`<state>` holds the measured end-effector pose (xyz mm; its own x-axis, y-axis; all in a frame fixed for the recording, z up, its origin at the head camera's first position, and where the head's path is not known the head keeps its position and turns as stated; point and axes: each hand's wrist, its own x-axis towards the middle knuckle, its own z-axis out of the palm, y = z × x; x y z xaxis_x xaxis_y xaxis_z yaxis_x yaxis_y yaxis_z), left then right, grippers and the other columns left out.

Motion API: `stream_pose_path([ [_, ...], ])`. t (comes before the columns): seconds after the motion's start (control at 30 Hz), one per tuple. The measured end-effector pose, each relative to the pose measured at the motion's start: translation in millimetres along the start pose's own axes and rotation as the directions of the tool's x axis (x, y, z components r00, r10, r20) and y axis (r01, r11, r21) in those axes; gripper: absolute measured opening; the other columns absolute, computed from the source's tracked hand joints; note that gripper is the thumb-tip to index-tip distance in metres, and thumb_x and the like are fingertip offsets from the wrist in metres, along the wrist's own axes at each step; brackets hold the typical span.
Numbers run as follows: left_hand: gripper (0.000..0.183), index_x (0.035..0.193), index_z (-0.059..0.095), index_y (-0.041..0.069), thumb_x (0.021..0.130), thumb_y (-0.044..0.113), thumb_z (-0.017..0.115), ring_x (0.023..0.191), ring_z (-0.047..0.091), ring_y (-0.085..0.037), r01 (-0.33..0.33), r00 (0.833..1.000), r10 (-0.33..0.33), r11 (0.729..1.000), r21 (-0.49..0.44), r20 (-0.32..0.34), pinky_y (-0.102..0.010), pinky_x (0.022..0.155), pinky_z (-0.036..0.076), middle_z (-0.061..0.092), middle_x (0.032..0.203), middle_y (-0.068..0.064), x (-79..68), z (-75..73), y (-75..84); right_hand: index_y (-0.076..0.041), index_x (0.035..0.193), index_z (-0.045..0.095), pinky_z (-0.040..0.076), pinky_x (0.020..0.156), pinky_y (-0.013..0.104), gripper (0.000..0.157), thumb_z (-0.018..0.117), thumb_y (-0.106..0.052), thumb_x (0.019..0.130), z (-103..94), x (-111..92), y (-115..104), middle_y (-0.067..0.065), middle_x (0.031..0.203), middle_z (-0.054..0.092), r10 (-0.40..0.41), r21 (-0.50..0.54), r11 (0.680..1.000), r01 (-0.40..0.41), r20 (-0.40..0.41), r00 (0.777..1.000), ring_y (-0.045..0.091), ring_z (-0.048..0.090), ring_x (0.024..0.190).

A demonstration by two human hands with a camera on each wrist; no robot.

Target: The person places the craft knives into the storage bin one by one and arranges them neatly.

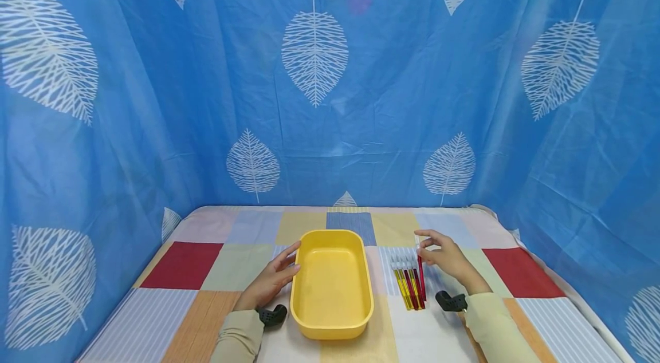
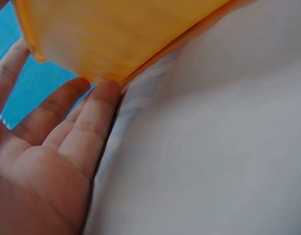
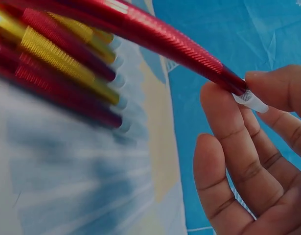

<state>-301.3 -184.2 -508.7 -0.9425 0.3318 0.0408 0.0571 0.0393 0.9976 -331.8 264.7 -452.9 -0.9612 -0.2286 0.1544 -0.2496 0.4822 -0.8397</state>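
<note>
A yellow plastic bin point(image 1: 332, 331) stands upright on the table. My left hand point(image 1: 273, 280) rests at its left side; in the left wrist view, fairly straight fingers point(image 2: 86, 122) touch the bin's outer wall point(image 2: 116, 34). To the bin's right, my right hand point(image 1: 446, 257) pinches a slim red metal craft knife point(image 3: 184, 51) by its translucent-capped end, between thumb and fingertips. The knife tilts, its handle pointing toward the near side. Just left of it lie several red and yellow craft knives point(image 3: 67, 66) side by side, capped ends away from me. Any blades are hidden by the caps.
A patchwork cloth point(image 1: 177, 265) covers the table. Blue curtains with white leaf prints point(image 1: 314, 151) close off the back and both sides. A black wrist strap mount point(image 1: 451, 301) sits on each wrist.
</note>
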Motion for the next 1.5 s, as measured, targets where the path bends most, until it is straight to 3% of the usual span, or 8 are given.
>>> stream_pose_path([
  [0.17, 0.071, 0.173, 0.025, 0.008, 0.112, 0.014, 0.061, 0.156, 0.033, -0.053, 0.007, 1.0, -0.007, 1.0, 0.007, -0.014, -0.061, 0.123, 0.032, 0.025, 0.173, -0.032, -0.3, 1.0, 0.7, 0.014, 0.149, 0.052, 0.065, 0.074, 0.033, 0.053, 0.072, -0.002, 0.101, 2.9, 1.4, -11.1, 0.018, 0.108, 0.068, -0.047, 0.038, 0.998, 0.047, 0.013, 0.999, 0.025, 0.075, 0.083],
  [0.47, 0.071, 0.172, 0.029, 0.01, 0.111, 0.017, 0.064, 0.156, 0.033, -0.052, 0.032, 0.998, -0.031, 0.999, 0.017, -0.054, -0.063, 0.123, 0.033, 0.027, 0.173, -0.03, -1.7, 4.0, 3.1, 0.013, 0.149, 0.052, 0.063, 0.073, 0.03, 0.053, 0.071, -0.001, 0.102, 10.5, 4.8, -27.0, 0.019, 0.108, 0.068, -0.09, 0.074, 0.993, 0.087, 0.031, 0.995, 0.04, 0.075, 0.081],
  [0.87, 0.071, 0.172, 0.029, 0.01, 0.111, 0.017, 0.064, 0.157, 0.033, -0.052, 0.033, 0.998, -0.032, 0.999, 0.016, -0.059, -0.063, 0.122, 0.033, 0.027, 0.173, -0.029, -3.3, 4.1, 4.2, 0.012, 0.15, 0.053, 0.063, 0.074, 0.03, 0.052, 0.07, -0.003, 0.103, 22.6, 10.6, -40.7, 0.02, 0.11, 0.069, -0.117, 0.085, 0.99, 0.112, 0.055, 0.992, 0.026, 0.075, 0.081],
  [1.27, 0.071, 0.173, 0.025, 0.008, 0.113, 0.016, 0.061, 0.157, 0.033, -0.051, -0.001, 1.0, 0.001, 1.0, 0.003, -0.009, -0.059, 0.123, 0.034, 0.024, 0.174, -0.03, -0.9, 0.6, 1.0, 0.01, 0.151, 0.053, 0.067, 0.08, 0.05, 0.052, 0.07, -0.005, 0.104, 40.1, 14.5, -51.8, 0.019, 0.11, 0.07, -0.126, 0.108, 0.987, 0.118, 0.073, 0.989, 0.028, 0.074, 0.082],
  [1.5, 0.072, 0.173, 0.024, 0.007, 0.113, 0.017, 0.061, 0.158, 0.032, -0.05, -0.005, 1.0, 0.005, 1.0, -0.001, 0.004, -0.059, 0.124, 0.032, 0.023, 0.174, -0.03, -0.1, -1.0, -0.4, 0.008, 0.151, 0.054, 0.067, 0.08, 0.042, 0.052, 0.071, -0.007, 0.104, 47.7, 17.2, -62.6, 0.017, 0.11, 0.07, -0.13, 0.111, 0.987, 0.119, 0.093, 0.987, 0.025, 0.074, 0.085],
])
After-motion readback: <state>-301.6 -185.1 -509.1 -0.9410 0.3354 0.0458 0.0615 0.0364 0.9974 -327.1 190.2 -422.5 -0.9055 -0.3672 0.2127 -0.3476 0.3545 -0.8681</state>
